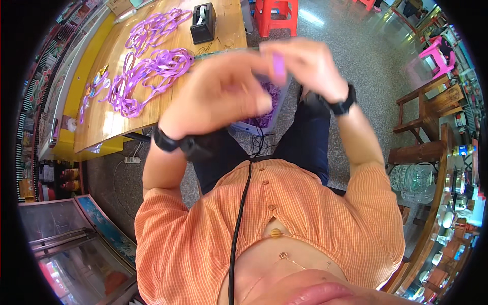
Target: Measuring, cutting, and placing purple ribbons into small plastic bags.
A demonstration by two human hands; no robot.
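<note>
Purple strip (278, 65) at motion-blurred fingers (288, 48), exact grip unclear.

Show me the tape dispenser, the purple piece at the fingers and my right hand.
Tape dispenser (203, 30): head view, black body.
Purple piece (278, 65): head view, middle of its visible face.
Right hand (314, 62): head view, middle of the hand.

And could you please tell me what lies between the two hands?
In the head view, a purple strip, blurred, shows between the left hand and the right hand.
</note>
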